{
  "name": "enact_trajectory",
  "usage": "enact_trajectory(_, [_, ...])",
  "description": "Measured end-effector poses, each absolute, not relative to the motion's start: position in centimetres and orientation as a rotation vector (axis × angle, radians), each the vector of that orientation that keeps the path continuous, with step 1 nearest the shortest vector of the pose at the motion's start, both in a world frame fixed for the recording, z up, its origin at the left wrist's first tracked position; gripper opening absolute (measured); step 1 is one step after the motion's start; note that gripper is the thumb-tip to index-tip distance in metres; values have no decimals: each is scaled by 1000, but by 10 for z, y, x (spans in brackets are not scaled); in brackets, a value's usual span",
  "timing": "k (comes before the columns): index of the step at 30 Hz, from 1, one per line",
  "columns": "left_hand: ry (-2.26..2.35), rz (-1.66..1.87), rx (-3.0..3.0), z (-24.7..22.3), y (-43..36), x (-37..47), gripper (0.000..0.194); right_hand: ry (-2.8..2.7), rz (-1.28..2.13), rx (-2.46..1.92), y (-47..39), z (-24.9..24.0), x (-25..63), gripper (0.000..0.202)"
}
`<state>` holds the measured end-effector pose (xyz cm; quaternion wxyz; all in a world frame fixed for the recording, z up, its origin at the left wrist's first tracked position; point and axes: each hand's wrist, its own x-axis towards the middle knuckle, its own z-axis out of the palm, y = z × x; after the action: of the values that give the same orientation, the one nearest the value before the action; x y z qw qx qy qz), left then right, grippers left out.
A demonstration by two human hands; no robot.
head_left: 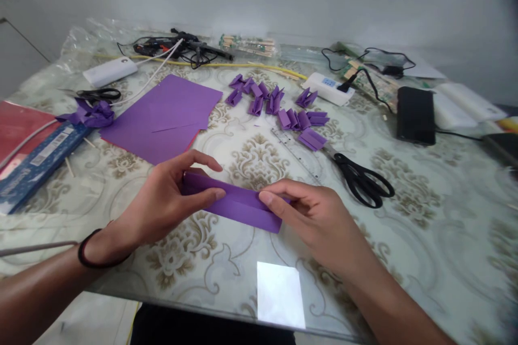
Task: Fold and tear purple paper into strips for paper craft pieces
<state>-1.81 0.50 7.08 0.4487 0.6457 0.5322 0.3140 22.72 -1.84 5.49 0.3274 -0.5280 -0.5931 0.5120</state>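
Observation:
Between my two hands is a strip of purple paper (243, 206) with a lengthwise fold, held just over the table near its front edge. My left hand (174, 188) grips the strip's left end, the thumb lying along its face and the index finger lifted off. At the other end, my right hand (307, 207) pinches the paper between thumb and fingers. Beyond the hands lie several small folded purple paper pieces (275, 101). Left of them rests a large purple sheet (162, 113) with a slit in it and a red edge showing beneath.
Black-handled scissors (362, 180) lie on the right, beside a clear ruler (297, 156). Farther right are a black phone (416, 116) and a white power strip (329, 89). A blue box (44, 164), crumpled purple paper (91, 113) and a white power bank (110, 71) occupy the left.

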Motion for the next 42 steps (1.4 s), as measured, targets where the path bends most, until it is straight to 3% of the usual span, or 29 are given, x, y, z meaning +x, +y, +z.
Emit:
enact_trajectory(6, [1353, 952, 1441, 70, 6, -15, 49, -1579, 1524, -1340, -21, 49, 218, 23])
enact_trajectory(21, [1092, 393, 1541, 66, -15, -7, 51, -1427, 1695, -1189, -26, 46, 207, 26])
enact_trajectory(24, [1054, 446, 1392, 61, -15, -6, 47, -1347, 1666, -1210, -28, 46, 206, 27])
enact_trajectory(30, [933, 484, 1130, 51, -12, -6, 12, -1302, 1614, -1193, -33, 46, 206, 26])
enact_trajectory(42, [997, 450, 1194, 56, -10, -8, 23, -1353, 1529, -1143, -33, 46, 204, 25])
